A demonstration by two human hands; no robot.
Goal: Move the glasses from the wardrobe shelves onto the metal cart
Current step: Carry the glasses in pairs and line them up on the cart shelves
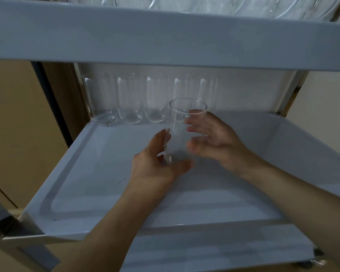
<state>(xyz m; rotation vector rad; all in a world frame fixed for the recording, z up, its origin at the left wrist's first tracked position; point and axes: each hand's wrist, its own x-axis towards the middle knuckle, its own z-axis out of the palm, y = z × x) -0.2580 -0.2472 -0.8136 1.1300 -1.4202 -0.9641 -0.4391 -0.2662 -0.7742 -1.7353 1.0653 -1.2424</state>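
A clear tall glass (182, 126) stands upright above the middle tray of the metal cart (98, 195). My left hand (155, 165) grips its lower part, thumb at the base and fingers round the left side. The fingers of my right hand (214, 138) are spread loosely against the glass's right side, and they look blurred. Whether the glass touches the tray I cannot tell. A row of several matching glasses (129, 101) lines the back of the same tray.
The cart's top tray (165, 40) hangs close over my hands and carries more glassware (204, 4). A lower tray (214, 252) shows beneath, with a caster wheel (318, 260) at the right. Beige panels stand to the left and right of the cart.
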